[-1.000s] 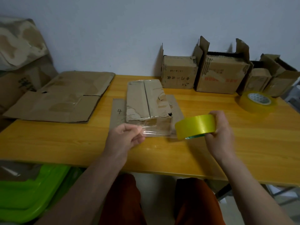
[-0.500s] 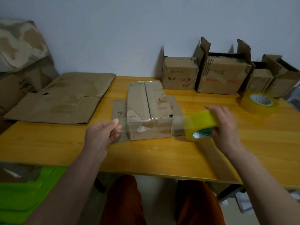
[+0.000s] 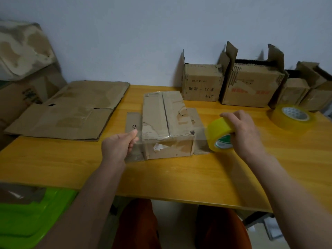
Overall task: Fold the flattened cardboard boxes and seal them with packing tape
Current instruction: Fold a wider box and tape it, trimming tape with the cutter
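Legible marks, head view:

- Handwritten "4" in dark ink on the flat cardboard flap (image 3: 133,121) lying on the table, left of centre, just beside the left side of the folded box.
- Back-row box (image 3: 202,83), upper centre-right: one line of dark handwritten characters on its front, upside down; not readable.
- Taller open box (image 3: 251,87) to its right: red printing on its front, blurred; not readable.
- Cardboard at far left edge (image 3: 27,96): dark printed characters; not readable.

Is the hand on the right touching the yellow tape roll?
Touching. The head view shows the right hand with fingers curled over the top of the yellow tape roll, gripping it just above the table.
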Demonstrator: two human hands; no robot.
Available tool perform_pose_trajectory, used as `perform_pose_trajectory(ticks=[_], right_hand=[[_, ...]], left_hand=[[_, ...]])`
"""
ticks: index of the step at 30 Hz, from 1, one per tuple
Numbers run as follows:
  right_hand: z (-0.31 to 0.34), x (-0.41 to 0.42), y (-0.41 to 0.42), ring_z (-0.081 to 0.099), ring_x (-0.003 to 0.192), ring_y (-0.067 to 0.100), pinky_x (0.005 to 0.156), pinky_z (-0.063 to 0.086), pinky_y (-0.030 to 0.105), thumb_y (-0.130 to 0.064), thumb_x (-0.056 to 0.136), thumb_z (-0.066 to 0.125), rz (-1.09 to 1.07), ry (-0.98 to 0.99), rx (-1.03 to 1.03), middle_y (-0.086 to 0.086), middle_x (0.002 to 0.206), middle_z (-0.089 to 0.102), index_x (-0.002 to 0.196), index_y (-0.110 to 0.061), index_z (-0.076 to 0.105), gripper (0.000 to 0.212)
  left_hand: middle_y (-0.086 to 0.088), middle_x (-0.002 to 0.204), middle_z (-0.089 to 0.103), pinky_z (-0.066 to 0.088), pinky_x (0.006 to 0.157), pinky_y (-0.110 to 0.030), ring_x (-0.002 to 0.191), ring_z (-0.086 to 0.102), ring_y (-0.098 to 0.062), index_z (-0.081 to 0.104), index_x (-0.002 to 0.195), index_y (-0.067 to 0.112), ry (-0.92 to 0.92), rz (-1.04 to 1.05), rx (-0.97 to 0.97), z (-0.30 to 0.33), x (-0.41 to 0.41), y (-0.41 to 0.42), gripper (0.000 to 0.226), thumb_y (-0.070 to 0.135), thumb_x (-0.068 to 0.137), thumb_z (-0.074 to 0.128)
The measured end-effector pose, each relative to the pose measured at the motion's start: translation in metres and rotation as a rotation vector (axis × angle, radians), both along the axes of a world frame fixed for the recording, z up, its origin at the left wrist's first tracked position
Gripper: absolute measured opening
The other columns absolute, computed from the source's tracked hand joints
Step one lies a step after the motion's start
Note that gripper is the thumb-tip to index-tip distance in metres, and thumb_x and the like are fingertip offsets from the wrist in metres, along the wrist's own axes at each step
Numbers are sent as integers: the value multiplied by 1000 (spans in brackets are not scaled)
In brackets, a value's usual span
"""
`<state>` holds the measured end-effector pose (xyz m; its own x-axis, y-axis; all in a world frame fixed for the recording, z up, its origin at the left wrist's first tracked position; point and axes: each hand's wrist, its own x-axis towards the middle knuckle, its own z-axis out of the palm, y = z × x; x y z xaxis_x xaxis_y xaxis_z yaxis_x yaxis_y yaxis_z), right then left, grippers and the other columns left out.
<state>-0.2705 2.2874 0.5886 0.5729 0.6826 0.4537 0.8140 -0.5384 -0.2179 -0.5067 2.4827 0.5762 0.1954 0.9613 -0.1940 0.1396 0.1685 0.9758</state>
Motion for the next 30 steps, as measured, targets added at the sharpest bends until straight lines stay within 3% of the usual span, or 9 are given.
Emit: perform_pose_trajectory(ticks=[5, 9, 12, 14, 17, 20, 23, 26, 30], right_hand=[[-7, -1, 10, 51, 97, 35, 73, 44, 41, 0, 77, 72, 3, -127, -215, 18, 111, 54, 132, -15, 54, 60], [17, -19, 20, 36, 130, 32, 109, 29, 49, -25, 86, 66, -93, -272, -520, 11, 137, 42, 142, -29, 32, 66], [25, -37, 33, 21, 141, 34, 114, 12, 60, -27, 86, 64, -76, -327, -671, 10, 149, 30, 148, -25, 19, 77], [16, -49, 38, 27, 138, 31, 114, 10, 63, -27, 88, 60, -19, -345, -718, 7, 145, 35, 149, -21, 17, 75], [7, -54, 41, 36, 130, 27, 114, 12, 62, -25, 90, 57, -16, -337, -716, 3, 138, 42, 150, -14, 15, 74], [8, -50, 42, 35, 132, 27, 115, 15, 59, -27, 90, 59, 1, -321, -710, 3, 142, 40, 151, -14, 10, 79], [8, -49, 43, 35, 133, 27, 115, 17, 55, -27, 90, 59, 14, -311, -692, 3, 144, 39, 151, -15, 12, 78], [11, -44, 41, 34, 134, 24, 117, 16, 48, -21, 92, 55, 70, -286, -642, 1, 145, 38, 150, -19, 18, 69], [24, -29, 21, 32, 134, 21, 113, 23, 36, -19, 85, 67, 91, -99, -539, -2, 146, 37, 147, -32, 27, 75]], left_hand=[[-2, 76, 66, 50, 67, -36, 69, 55, -19, 69, 81, 10, 81, -3, 27, -20, 6, -6, 19, 28, 87, 70], [1, 78, 63, 49, 61, -30, 69, 57, -13, 61, 83, 12, 141, 16, 203, -20, 13, -15, 17, 26, 92, 63], [1, 81, 58, 53, 64, -36, 74, 57, -17, 56, 89, 13, 185, -42, 203, -26, 17, -11, 11, 22, 93, 60], [-3, 86, 59, 52, 66, -36, 75, 57, -19, 59, 96, 6, 216, -91, 84, -34, 17, -7, 17, 19, 88, 66], [-13, 95, 63, 48, 63, -30, 78, 57, -18, 57, 101, -1, 249, -87, 94, -42, 14, -13, 26, 12, 83, 70], [-4, 113, 56, 48, 78, -22, 100, 54, -13, 51, 118, 10, 192, 16, 478, -33, 12, -34, 30, 2, 89, 56], [-3, 129, 56, 48, 96, -33, 119, 51, -14, 54, 130, 13, 239, -151, 758, -26, 22, -49, 35, 19, 97, 43], [-6, 157, 27, 30, 114, -45, 143, 26, -24, 45, 142, 24, 549, -425, 788, -30, 35, -53, 44, 37, 101, 38], [0, 157, 29, 35, 112, -42, 142, 30, -19, 45, 142, 24, 516, -456, 805, -31, 19, -34, 44, 37, 101, 33]])
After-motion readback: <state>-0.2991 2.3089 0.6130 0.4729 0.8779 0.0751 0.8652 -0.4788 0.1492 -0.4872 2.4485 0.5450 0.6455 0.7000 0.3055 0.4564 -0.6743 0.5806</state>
